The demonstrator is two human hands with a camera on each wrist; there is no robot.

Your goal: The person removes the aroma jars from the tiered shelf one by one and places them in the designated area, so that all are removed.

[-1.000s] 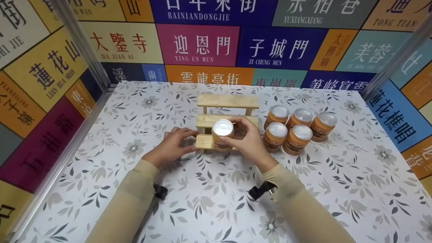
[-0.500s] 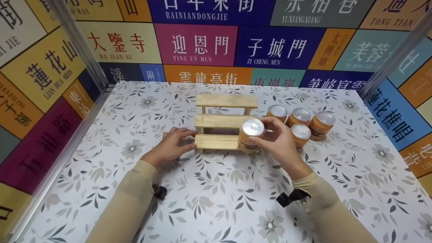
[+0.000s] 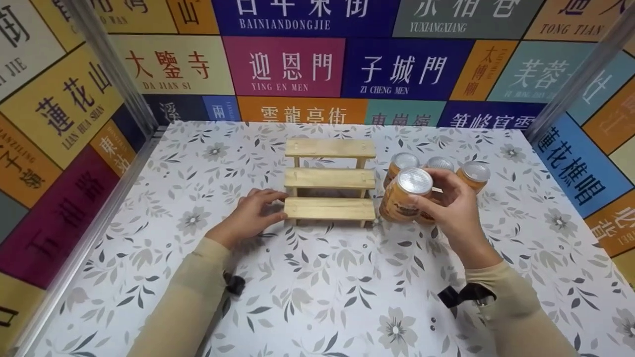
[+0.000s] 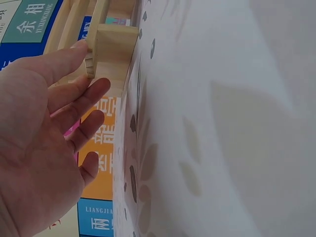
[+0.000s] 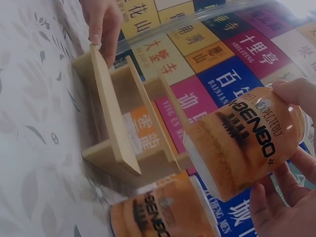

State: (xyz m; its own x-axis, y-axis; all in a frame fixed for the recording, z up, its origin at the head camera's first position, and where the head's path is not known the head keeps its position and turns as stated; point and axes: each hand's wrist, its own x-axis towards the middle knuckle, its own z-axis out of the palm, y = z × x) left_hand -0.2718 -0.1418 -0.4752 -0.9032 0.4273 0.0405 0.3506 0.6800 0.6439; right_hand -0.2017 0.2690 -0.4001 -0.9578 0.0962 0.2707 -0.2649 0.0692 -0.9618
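My right hand (image 3: 459,213) holds an orange-labelled can (image 3: 407,196) with a silvery lid, thumb on the near side and fingers behind. The can leans a little, right of a three-step wooden rack (image 3: 330,208), and covers part of the cans behind it. In the right wrist view, the held can (image 5: 242,143) is apart from another orange can (image 5: 165,212) below it. My left hand (image 3: 253,215) pinches the left end of the rack's lowest step between thumb and index finger. The left wrist view shows the thumb on the step's end (image 4: 90,61), other fingers loosely bent.
Several matching cans (image 3: 474,173) stand grouped on the table right of the rack. A white cloth with grey leaves and flowers (image 3: 317,297) covers the table. Panels with large printed characters (image 3: 283,67) wall the back and sides.
My right hand has carried the can from in front of the lowest step rightward, toward the other cans, leaving the step bare. The left hand has stayed at the rack's left end.
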